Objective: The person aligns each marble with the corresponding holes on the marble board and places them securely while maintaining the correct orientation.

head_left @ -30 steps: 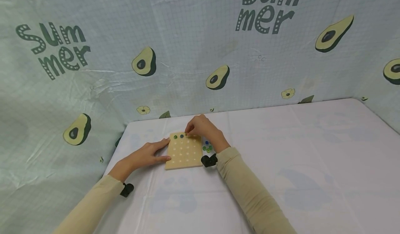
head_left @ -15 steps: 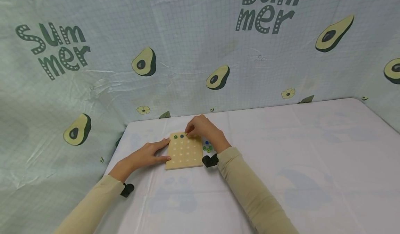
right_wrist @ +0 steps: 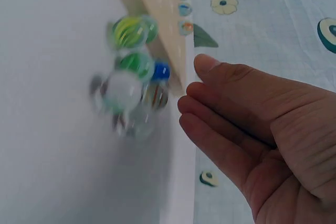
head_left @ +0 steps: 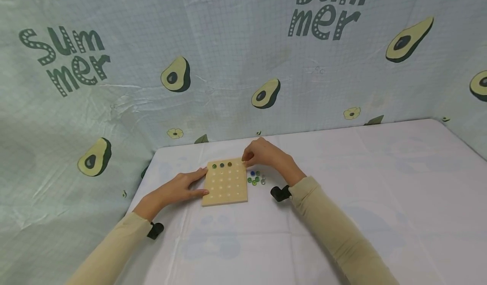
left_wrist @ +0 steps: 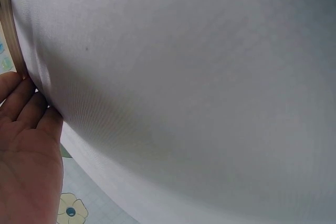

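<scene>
A square wooden board (head_left: 226,183) with rows of shallow hollows lies on the table. Three glass marbles, one green, one blue (head_left: 222,165) and one brownish-orange (head_left: 230,164), sit along its far row. My left hand (head_left: 179,187) rests at the board's left side, index finger and thumb spread along the edge. In the left wrist view its fingers (left_wrist: 21,98) meet the wooden edge. Over the board's far right corner is my right hand (head_left: 264,153), its fingers loosely bent. The right wrist view shows nothing between thumb and fingertips. Loose glass marbles (right_wrist: 128,32) lie just beyond those fingertips.
Several loose marbles, including a blue one (head_left: 253,173), cluster on the white tablecloth (head_left: 342,192) right of the board. Behind the table hangs a sheet (head_left: 228,44) printed with avocados. A black wrist camera (head_left: 280,193) is strapped by the right cuff.
My right hand has let go of the brownish-orange marble in the far row and moved right, off that hollow. My left hand stays at the board's edge.
</scene>
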### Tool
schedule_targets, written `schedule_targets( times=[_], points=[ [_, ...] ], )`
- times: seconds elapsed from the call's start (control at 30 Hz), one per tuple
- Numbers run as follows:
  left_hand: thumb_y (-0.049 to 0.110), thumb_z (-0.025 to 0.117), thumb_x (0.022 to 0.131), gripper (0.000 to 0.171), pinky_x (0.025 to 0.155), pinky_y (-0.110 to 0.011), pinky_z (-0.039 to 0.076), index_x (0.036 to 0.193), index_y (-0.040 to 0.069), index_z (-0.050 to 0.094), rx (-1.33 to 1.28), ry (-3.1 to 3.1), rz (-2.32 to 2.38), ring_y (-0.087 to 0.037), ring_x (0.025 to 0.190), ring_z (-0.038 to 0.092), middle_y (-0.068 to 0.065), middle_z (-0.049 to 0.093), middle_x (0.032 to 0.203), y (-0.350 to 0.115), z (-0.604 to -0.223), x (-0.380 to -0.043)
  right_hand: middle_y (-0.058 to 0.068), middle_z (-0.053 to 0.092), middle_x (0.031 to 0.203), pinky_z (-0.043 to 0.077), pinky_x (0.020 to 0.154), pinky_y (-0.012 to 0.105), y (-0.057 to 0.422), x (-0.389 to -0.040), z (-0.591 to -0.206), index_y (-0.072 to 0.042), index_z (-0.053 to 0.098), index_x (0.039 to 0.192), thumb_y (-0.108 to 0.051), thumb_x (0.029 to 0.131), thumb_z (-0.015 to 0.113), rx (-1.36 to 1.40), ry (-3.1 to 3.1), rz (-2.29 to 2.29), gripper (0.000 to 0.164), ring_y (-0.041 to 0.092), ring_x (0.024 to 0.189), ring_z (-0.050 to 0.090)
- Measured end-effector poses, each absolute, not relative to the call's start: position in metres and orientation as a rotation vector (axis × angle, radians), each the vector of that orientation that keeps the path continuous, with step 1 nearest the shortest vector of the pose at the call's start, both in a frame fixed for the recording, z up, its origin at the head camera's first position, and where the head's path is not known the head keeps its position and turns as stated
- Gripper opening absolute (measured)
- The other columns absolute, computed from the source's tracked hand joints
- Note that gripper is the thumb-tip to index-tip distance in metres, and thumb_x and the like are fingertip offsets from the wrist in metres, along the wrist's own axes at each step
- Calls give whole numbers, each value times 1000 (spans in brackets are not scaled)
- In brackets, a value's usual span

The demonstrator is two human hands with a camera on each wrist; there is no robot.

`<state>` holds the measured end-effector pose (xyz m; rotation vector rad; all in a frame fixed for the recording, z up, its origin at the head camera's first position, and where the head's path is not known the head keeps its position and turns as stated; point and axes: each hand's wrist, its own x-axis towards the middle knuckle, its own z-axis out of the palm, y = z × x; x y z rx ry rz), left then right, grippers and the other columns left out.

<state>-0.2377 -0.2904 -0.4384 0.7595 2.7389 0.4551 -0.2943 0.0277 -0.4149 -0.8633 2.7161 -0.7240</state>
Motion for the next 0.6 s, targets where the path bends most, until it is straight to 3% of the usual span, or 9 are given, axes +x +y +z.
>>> schedule_targets(
  times=[0.23,0.6],
  points=[
    [55,68,93,90,117,-56,32,158,3,33,762,2738,453,-39,148,34,-23,34,160,-291,-437,-237,-3,77,101,56,84,27,54,-283,-413,-11,80,110,-19,92,79,-892,2707,-669,20,9,92,69],
    [56,68,93,91,117,-56,32,159,3,32,762,2737,470,-39,148,33,-23,33,160,-290,-438,-236,-6,77,96,54,74,19,81,-265,-420,-12,81,106,-14,92,77,-1077,2675,-620,15,1,81,64]
  ],
)
